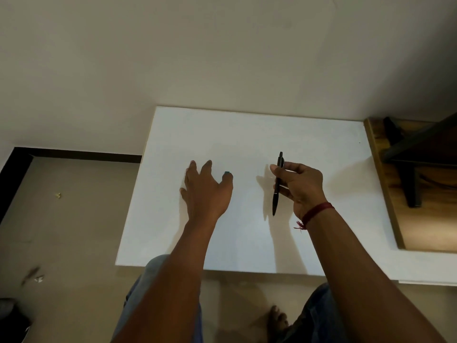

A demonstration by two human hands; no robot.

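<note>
Two hands are over a big white sheet [309, 134] that lies flat on the floor [74, 219] and fills the middle of the frame. As far as I can see, not one mark is on it yet. The left hand [206, 191], left of centre, has its fingers [207, 167] straight and spread apart, low over the paper; I cannot tell whether it touches. A small teal speck [226, 172] sits at its thumb tip, too small to make out. The right hand [303, 185], right of centre, has its fingers curled round a black pen [277, 186] about mid-barrel. The pen's point aims toward the bottom of the frame and seems lifted off the sheet. A red thread [317, 212] circles that wrist. At the right edge is a wooden piece of furniture [385, 194] with dark legs. I would judge the work barely begun: the paper is laid out and the pen is in hand. All the writing or drawing is left, once the pen is turned into a writing hold.
</note>
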